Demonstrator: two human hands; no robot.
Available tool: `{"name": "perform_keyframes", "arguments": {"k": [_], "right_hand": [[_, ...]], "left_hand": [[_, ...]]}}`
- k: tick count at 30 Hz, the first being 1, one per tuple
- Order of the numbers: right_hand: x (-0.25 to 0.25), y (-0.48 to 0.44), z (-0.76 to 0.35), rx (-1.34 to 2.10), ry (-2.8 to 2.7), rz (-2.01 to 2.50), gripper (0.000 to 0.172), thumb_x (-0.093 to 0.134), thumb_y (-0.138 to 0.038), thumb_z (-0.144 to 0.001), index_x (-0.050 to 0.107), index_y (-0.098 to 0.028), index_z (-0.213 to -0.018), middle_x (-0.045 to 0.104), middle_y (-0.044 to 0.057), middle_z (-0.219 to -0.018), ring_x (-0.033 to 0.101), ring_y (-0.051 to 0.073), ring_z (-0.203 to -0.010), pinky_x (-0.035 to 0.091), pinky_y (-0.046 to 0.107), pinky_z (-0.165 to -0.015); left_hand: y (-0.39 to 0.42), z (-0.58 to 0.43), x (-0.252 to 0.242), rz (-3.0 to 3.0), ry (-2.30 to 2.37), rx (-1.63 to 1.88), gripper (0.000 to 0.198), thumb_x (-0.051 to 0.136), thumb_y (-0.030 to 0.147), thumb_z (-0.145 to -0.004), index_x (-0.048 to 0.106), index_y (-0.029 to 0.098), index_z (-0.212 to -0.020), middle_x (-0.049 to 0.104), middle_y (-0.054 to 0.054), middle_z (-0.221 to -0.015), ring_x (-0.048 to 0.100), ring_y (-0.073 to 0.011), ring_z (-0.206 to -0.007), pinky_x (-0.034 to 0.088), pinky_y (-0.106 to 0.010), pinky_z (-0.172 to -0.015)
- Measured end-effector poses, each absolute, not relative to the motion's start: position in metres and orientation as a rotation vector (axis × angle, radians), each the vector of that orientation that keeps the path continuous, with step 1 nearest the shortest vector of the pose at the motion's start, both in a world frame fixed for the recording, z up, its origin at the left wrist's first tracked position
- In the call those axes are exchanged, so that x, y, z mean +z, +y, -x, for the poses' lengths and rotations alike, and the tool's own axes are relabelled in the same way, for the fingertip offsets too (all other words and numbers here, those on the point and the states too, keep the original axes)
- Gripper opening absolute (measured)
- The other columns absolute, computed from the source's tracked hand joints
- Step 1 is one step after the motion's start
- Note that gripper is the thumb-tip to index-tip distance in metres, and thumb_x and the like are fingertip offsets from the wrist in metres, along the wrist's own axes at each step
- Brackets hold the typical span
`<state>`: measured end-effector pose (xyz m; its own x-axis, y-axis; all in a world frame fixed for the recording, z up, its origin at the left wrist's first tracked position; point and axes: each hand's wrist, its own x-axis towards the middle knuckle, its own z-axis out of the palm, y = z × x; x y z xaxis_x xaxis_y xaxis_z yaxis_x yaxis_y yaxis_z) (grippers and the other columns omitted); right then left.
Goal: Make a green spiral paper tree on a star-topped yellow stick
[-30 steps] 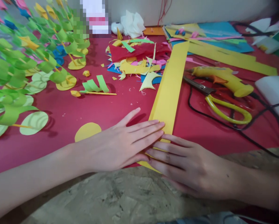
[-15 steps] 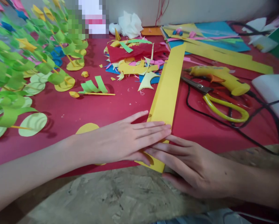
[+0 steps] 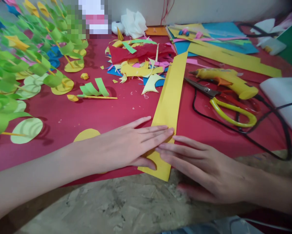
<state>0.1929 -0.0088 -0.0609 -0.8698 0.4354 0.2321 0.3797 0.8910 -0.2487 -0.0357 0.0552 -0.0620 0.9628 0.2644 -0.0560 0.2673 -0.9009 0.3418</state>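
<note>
A long folded yellow paper strip [image 3: 171, 94] lies lengthwise on the red sheet [image 3: 92, 113], its near end reaching past the sheet's edge. My left hand [image 3: 138, 143] lies flat across the lower part of the strip, fingers stretched toward its right edge. My right hand [image 3: 199, 165] rests at the strip's right edge, fingers extended, its fingertips touching the paper beside my left fingers. A yellow paper disc [image 3: 87, 134] is partly covered by my left forearm.
Scissors [image 3: 233, 113] and a yellow glue gun [image 3: 229, 79] with a black cord lie at right. Paper scraps [image 3: 138, 66] sit behind the strip. Green paper plants [image 3: 50, 71] crowd the left; a white object [image 3: 282, 100] is far right.
My right hand has shifted slightly right, away from my left hand, showing more of the strip's near end. The strip's far end has dropped slightly in view, and the whole view has shifted a little.
</note>
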Motion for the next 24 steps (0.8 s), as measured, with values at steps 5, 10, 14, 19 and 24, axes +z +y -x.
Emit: {"name": "perform_keyframes", "arguments": {"k": [5,10,14,19,24], "right_hand": [[-0.059,-0.007,-0.207,0.037,-2.773,0.8,0.033,0.044,-0.03,-0.087,0.054,-0.01,-0.11,0.058,0.008,-0.104,0.047,0.022,-0.101,0.033,0.037,-0.095],[-0.06,-0.002,-0.207,-0.058,-2.787,0.846,0.039,0.041,-0.037,-0.087,0.051,-0.01,-0.115,0.056,0.007,-0.091,0.044,0.02,-0.085,0.035,0.037,-0.082],[-0.06,0.003,-0.203,-0.035,-2.789,0.814,0.032,0.04,-0.028,-0.089,0.055,-0.01,-0.111,0.057,0.005,-0.086,0.044,0.019,-0.084,0.033,0.036,-0.081],[-0.06,0.004,-0.204,0.029,-2.796,0.793,0.029,0.038,-0.021,-0.089,0.055,-0.01,-0.111,0.057,0.004,-0.082,0.044,0.02,-0.082,0.031,0.037,-0.081],[-0.06,-0.001,-0.208,0.157,-2.804,0.782,0.027,0.037,-0.017,-0.089,0.052,-0.011,-0.111,0.056,0.002,-0.077,0.044,0.018,-0.08,0.031,0.037,-0.079]], "left_hand": [[0.056,0.035,-0.063,-2.799,0.38,-0.025,0.074,0.04,0.052,-0.084,0.008,0.013,-0.138,0.026,-0.007,-0.143,0.021,-0.0124,-0.131,0.004,-0.029,-0.109],[0.057,0.035,-0.064,-2.81,0.361,0.008,0.073,0.041,0.051,-0.084,0.008,0.014,-0.139,0.029,-0.008,-0.141,0.026,-0.0153,-0.13,0.011,-0.033,-0.109],[0.056,0.034,-0.064,-2.829,0.361,0.002,0.073,0.04,0.051,-0.084,0.008,0.015,-0.139,0.029,-0.006,-0.141,0.025,-0.0147,-0.13,0.013,-0.033,-0.109],[0.055,0.032,-0.064,-2.9,0.357,-0.084,0.067,0.033,0.054,-0.086,0.013,0.016,-0.138,0.021,-0.001,-0.144,0.016,-0.0112,-0.133,0.001,-0.029,-0.109],[0.056,0.032,-0.064,-2.923,0.34,-0.117,0.068,0.031,0.056,-0.086,0.013,0.016,-0.138,0.017,0.001,-0.144,0.014,-0.01,-0.133,-0.005,-0.028,-0.108]]}}
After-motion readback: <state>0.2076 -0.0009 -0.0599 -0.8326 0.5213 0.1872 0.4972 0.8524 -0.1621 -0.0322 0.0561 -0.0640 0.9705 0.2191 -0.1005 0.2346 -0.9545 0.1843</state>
